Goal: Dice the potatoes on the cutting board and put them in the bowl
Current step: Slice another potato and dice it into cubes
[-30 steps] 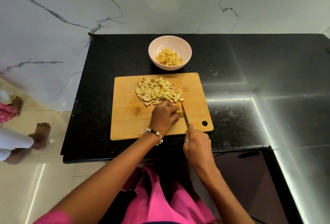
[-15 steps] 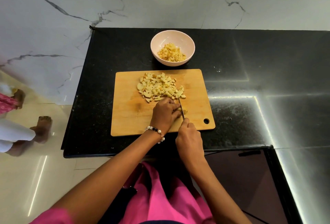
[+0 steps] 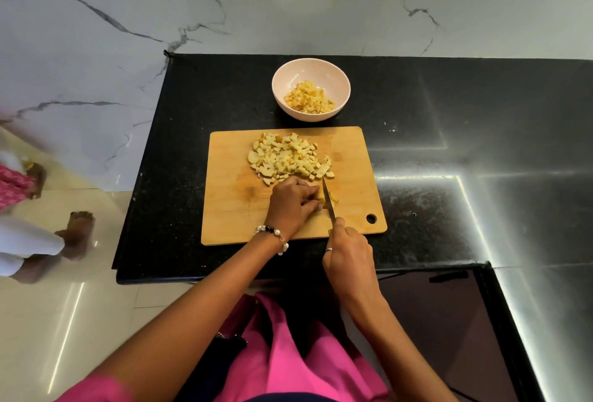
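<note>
Potato [image 3: 324, 197] sits on the board [image 3: 231, 209], pinched by the left hand [image 3: 293, 201] while the right hand [image 3: 348, 251] grips the knife [image 3: 328, 198], mid-dicing; next, I'd judge, scooping dice [image 3: 288, 157] into the bowl [image 3: 310, 71].

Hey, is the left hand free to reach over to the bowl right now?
Probably not yet: the left hand holds a potato piece beside the knife. The diced pile lies before the bowl.
</note>
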{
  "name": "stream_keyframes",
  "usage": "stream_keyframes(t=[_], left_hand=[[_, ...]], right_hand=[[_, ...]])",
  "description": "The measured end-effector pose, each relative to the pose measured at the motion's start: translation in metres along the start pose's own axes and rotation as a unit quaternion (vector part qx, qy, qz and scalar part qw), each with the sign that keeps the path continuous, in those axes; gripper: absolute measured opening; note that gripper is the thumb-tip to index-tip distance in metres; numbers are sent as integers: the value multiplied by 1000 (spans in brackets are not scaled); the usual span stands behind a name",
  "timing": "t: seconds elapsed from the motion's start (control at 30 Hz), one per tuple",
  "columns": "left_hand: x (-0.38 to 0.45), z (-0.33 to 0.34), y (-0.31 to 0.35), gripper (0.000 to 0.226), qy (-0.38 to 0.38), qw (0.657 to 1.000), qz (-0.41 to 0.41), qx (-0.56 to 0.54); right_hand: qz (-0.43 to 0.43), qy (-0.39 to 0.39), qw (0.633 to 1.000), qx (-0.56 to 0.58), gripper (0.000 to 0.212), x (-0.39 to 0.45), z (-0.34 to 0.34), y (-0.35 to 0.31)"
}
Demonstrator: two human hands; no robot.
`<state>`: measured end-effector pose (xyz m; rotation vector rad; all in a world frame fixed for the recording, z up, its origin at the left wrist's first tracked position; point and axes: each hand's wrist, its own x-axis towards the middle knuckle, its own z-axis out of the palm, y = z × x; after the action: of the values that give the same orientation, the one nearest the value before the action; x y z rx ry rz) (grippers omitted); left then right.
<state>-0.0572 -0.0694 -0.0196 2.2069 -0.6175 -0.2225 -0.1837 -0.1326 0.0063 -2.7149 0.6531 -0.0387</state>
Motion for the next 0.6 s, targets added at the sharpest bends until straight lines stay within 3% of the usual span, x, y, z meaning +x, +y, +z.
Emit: stream_keyframes(t=[0.13,0.3,0.6], left_hand=[[2,0,4,35,-18,999,0,43],[5,1,2,32,-22,997,-10,67],[-2,1,1,31,26,999,-17,38]], right_hand=[[16,-29,999,-12,49,6,-1,-1],[9,-41,998,-42,43,19,1,-11],[15,-49,997,-62,41,-25,15,-2]])
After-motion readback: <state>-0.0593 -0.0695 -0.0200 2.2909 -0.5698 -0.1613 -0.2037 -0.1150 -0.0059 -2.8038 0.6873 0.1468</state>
